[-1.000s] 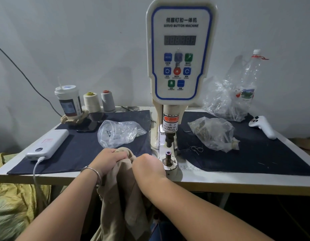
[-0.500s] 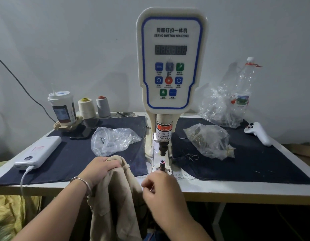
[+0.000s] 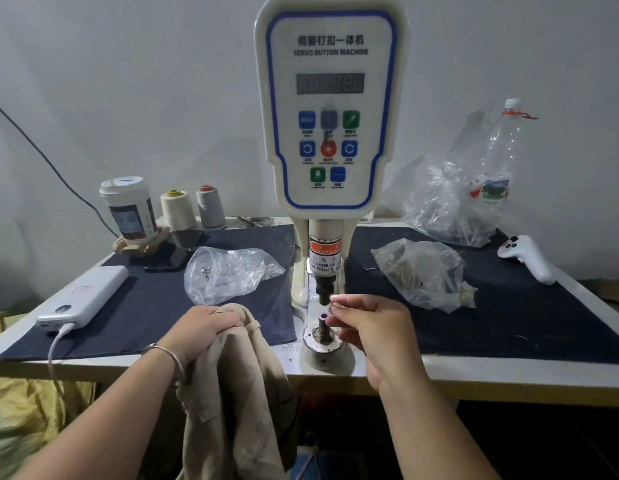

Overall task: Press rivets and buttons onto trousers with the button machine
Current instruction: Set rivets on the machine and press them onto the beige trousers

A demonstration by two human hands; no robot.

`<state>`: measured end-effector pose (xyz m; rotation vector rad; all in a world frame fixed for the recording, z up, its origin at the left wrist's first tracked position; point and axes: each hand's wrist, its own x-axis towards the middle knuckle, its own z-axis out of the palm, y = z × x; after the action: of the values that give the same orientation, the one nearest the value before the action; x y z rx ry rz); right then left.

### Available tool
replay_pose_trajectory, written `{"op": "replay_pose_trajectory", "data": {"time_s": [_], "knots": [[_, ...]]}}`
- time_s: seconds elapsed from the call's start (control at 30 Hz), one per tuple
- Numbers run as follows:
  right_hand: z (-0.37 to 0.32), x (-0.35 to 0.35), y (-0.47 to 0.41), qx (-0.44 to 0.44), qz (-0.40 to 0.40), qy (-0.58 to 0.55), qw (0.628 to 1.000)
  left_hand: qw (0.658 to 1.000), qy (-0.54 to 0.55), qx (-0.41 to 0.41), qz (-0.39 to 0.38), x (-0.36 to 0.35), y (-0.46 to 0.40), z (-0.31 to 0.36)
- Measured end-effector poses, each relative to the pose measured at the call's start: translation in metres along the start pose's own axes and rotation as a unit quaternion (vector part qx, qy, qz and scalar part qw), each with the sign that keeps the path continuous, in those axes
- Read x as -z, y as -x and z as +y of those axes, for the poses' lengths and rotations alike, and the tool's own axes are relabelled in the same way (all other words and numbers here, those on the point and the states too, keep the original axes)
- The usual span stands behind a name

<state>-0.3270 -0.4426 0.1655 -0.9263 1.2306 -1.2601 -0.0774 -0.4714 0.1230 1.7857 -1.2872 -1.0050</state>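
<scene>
The white servo button machine [image 3: 327, 112] stands at the table's middle, its dark punch [image 3: 324, 289] hanging over the lower die post [image 3: 323, 325]. My left hand [image 3: 204, 327] grips a bunch of beige trousers [image 3: 238, 393] at the table's front edge; the cloth hangs down below the table. My right hand [image 3: 367, 327] is raised just right of the die, fingers curled, thumb and fingertips close beside the punch tip and the die top. Whether a small part sits between those fingertips is too small to tell.
A clear bag of metal parts [image 3: 228, 271] lies left of the machine, another bag [image 3: 422, 271] right of it. A white power bank [image 3: 83, 297] with cable, a cup [image 3: 129, 209], two thread cones [image 3: 193, 207], a plastic bottle [image 3: 498, 168] and a white controller [image 3: 526, 256] ring the dark mats.
My right hand let go of the trousers and moved up and right to the die and punch. My left hand kept holding the cloth. The camera came closer to the machine.
</scene>
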Motion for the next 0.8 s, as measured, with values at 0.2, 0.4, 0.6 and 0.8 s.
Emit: {"op": "replay_pose_trajectory", "data": {"time_s": [0.2, 0.4, 0.6, 0.8], "knots": [[-0.003, -0.001, -0.008, -0.046, -0.012, -0.018, 0.999, 1.000, 0.000, 0.007, -0.006, 0.001, 0.000, 0.001], [-0.005, -0.001, -0.013, -0.093, -0.052, -0.061, 0.992, 1.000, 0.005, 0.014, -0.003, 0.001, 0.001, 0.002], [-0.004, -0.002, -0.017, -0.114, -0.066, -0.096, 0.987, 1.000, 0.009, 0.010, -0.003, 0.000, 0.000, 0.001], [-0.004, -0.003, -0.018, -0.115, -0.066, -0.094, 0.987, 1.000, 0.003, 0.009, -0.002, 0.001, 0.000, 0.000]]}}
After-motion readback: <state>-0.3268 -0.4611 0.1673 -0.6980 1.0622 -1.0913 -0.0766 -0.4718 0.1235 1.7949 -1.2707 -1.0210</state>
